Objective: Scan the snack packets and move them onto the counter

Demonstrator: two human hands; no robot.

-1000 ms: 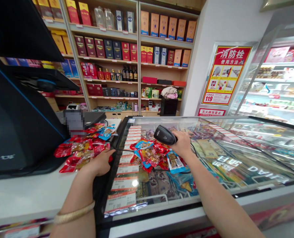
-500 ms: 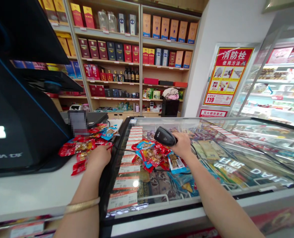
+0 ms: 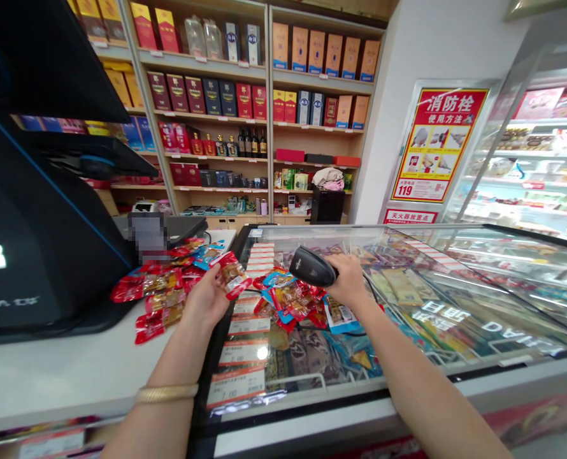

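My left hand (image 3: pixel 209 298) is closed on a small red snack packet (image 3: pixel 232 275), its back with a white label facing up, held above the border between counter and freezer. In my right hand (image 3: pixel 348 280) is a black handheld barcode scanner (image 3: pixel 312 266), its head pointing left toward the packet. Below the scanner, a pile of red and blue snack packets (image 3: pixel 290 298) lies on the freezer's glass top. Another heap of red packets (image 3: pixel 162 287) rests on the white counter, left of my left hand, with a blue packet (image 3: pixel 209 253) at its far end.
A dark checkout terminal (image 3: pixel 39 242) stands on the white counter (image 3: pixel 87 370) at left. The chest freezer (image 3: pixel 312 398) fills the middle and right, with price tags (image 3: pixel 243 352) along its left side. The scanner's cable (image 3: pixel 374 290) trails over the glass. Shelves of boxed bottles (image 3: pixel 207 95) stand behind.
My left hand has lifted a red packet from the counter heap and turned it toward the scanner. The scanner in my right hand has shifted slightly left.
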